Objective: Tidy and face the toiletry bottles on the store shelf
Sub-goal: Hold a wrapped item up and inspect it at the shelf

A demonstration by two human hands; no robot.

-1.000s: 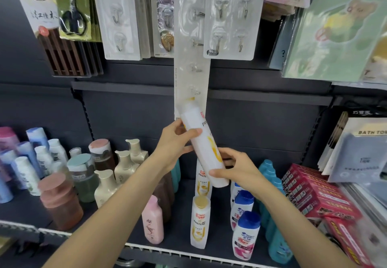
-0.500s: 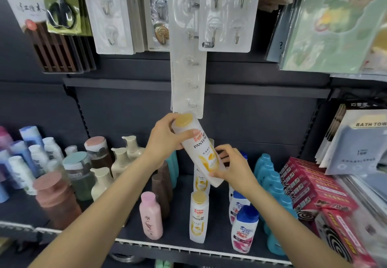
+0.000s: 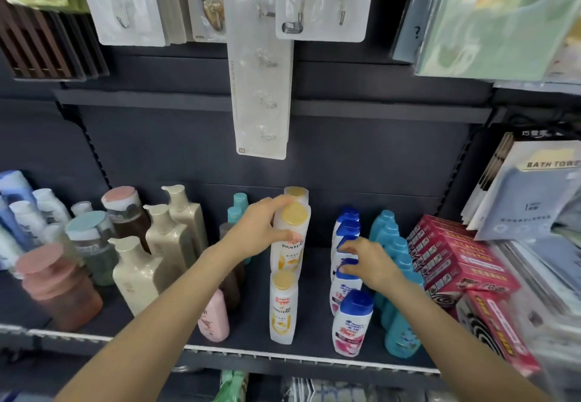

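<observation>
hidden: rear Pantene bottle [image 3: 296, 192] (cap only) | blurred: red boxes [image 3: 490, 316]

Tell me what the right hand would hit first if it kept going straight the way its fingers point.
Probably the blue cap of a white shampoo bottle in the blue-capped row: the right hand reaches toward the shelf back, fingertips at or just short of that cap. Contact cannot be told from this view.

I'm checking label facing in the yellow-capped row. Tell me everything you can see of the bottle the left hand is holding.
The held Pantene bottle is white, glossy plastic with a round yellow cap and a yellow-orange label graphic under the brand name, which faces outward. It stands roughly upright in the yellow-capped row, behind the front Pantene bottle and ahead of another yellow cap. The left hand wraps its upper body; its base is hidden.
</observation>
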